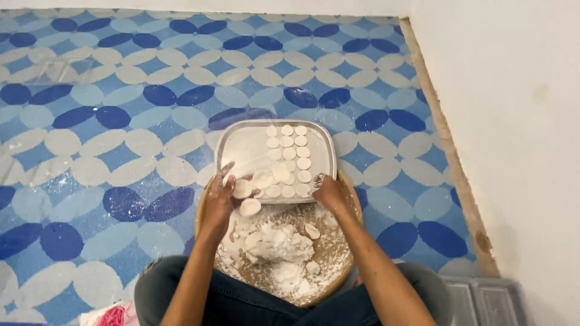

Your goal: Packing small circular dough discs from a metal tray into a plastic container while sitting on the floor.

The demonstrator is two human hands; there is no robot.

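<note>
A small white dough disc (243, 189) sits pinched in the left hand (219, 196), whose grip closes on its edge with thumb and fingers, right at the near left corner of a pale rectangular tray (232, 140). A second disc (250, 207) lies just below that hand, overlapping the tray's near rim and the basket beneath. The right hand (329, 192) rests at the tray's near right corner, its fingers curled down against the rim; whether that grip pinches a disc or only the tray edge cannot be told.

On the tray, rows of floured dough discs (288, 156) fill the right half in neat columns, touching or nearly touching one another, while the left half shows a bare floured surface. The tray's near edge rests over the far rim of a round woven basket (354, 205), which sits between the person's knees. Inside the basket lies a heap of white flour (275, 244) with a few more discs scattered on it.

All of this rests on a floor mat (121, 121) patterned in blue and cream ovals, dusted with flour near the tray. A white wall (513, 121) runs along the right side.
</note>
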